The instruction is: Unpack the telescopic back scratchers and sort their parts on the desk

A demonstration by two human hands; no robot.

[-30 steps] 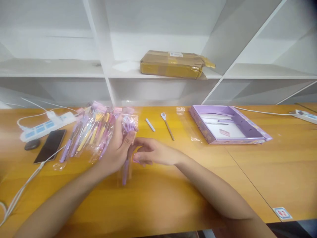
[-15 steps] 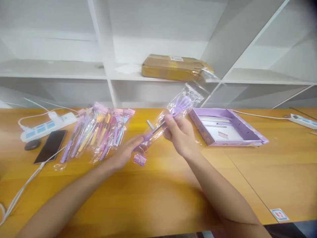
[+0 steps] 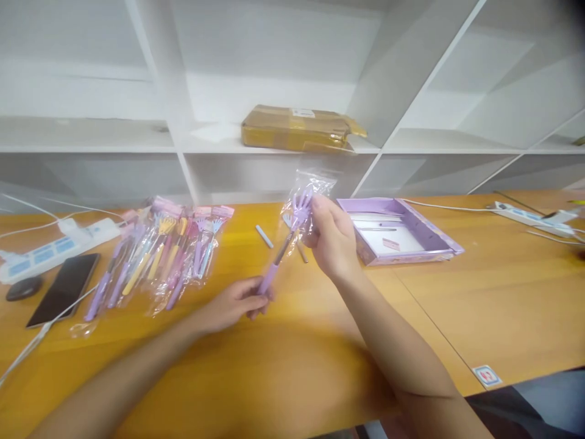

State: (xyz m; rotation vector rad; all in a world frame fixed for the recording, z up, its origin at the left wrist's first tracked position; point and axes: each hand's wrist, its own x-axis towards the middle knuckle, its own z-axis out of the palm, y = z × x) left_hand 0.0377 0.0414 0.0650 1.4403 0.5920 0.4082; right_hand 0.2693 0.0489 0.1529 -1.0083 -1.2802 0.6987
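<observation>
A purple back scratcher [image 3: 273,273] with a hand-shaped head and a metal rod is held slanted above the table. My left hand [image 3: 240,303] is closed around its handle. At the head end, my right hand [image 3: 333,238] pinches a clear plastic bag [image 3: 315,182]. The bag lies around or behind the scratcher's head; which of the two I cannot tell. On the table beyond, a small light-blue stick [image 3: 264,236] lies left of the scratcher, and a thin rod-like piece [image 3: 302,251] shows behind it.
Several bagged back scratchers [image 3: 159,250] lie left, beside a phone [image 3: 64,289], a mouse [image 3: 24,288] and a power strip [image 3: 59,249]. A purple box tray [image 3: 414,255] stands right, another power strip [image 3: 525,218] beyond. A taped carton [image 3: 295,129] sits on the shelf.
The scratcher has swung steeper, its handle end coming lower. My right hand has shifted from the rod to the bag by the head. The pink label near the handle is out of sight. The view has turned right.
</observation>
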